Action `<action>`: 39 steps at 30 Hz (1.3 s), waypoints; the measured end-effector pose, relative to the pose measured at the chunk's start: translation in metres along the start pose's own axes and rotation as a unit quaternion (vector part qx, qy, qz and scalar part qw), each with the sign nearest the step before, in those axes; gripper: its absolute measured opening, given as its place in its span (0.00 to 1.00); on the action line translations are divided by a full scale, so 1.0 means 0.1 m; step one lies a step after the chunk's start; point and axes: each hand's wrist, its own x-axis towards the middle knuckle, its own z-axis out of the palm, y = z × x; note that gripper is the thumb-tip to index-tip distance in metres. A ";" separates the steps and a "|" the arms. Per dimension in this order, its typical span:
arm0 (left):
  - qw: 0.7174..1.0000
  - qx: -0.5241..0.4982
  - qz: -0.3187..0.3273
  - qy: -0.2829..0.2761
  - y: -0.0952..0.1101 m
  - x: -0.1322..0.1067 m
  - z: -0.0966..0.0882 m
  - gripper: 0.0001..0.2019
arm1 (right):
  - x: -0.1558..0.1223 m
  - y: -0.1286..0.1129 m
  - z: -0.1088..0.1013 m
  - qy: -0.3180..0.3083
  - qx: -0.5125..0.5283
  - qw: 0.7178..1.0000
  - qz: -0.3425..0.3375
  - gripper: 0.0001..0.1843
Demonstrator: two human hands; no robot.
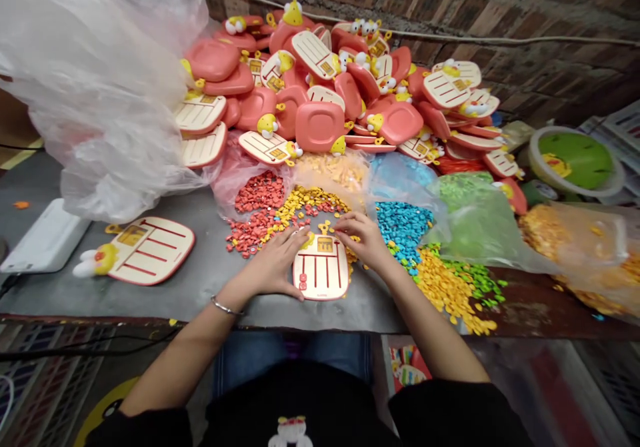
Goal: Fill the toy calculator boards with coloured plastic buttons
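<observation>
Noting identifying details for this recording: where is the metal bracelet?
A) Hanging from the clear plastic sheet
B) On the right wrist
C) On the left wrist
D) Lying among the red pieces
C. The metal bracelet circles the wrist behind the left hand, while the wrist behind the right hand is bare.

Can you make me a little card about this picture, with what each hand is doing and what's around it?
Left hand: touching the side of a cream board with a red rim
Right hand: resting at the board's top right corner
Left wrist: metal bracelet
Near the board: small red pieces, yellow pieces, blue pieces
Behind: heap of coral-red trays
Far side: brick wall
</observation>
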 end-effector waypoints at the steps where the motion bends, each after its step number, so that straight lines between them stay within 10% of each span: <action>1: 1.000 0.002 0.000 0.000 0.00 0.00 0.00 0.60 | -0.06 0.02 -0.02 -0.012 -0.023 1.000 0.000 0.06; 7: 1.000 0.021 0.011 0.013 -0.01 0.01 0.02 0.58 | -0.20 0.15 0.11 -0.029 -0.122 0.992 -0.010 0.07; 14: 0.999 0.039 0.007 0.007 0.01 0.01 0.01 0.58 | -0.41 0.11 0.12 -0.048 0.045 0.996 0.063 0.15; 20: 1.000 0.010 0.005 0.011 0.03 0.01 0.04 0.62 | -0.24 -0.09 0.55 -0.027 0.089 0.992 0.090 0.20; 27: 1.000 0.002 0.000 0.025 0.02 0.01 0.04 0.62 | -0.08 -0.09 0.44 -0.164 0.206 0.960 0.091 0.23; 32: 0.999 0.035 0.011 0.001 0.04 0.01 0.02 0.50 | 0.36 0.12 0.38 -0.010 -0.028 0.995 0.094 0.12; 36: 0.999 0.044 -0.004 -0.011 0.05 0.02 0.02 0.48 | 0.66 0.14 0.51 -0.070 -0.248 0.964 0.068 0.07; 39: 0.999 0.045 -0.001 -0.012 0.05 0.03 0.01 0.48 | 0.65 0.12 0.48 -0.059 -0.201 0.977 0.049 0.07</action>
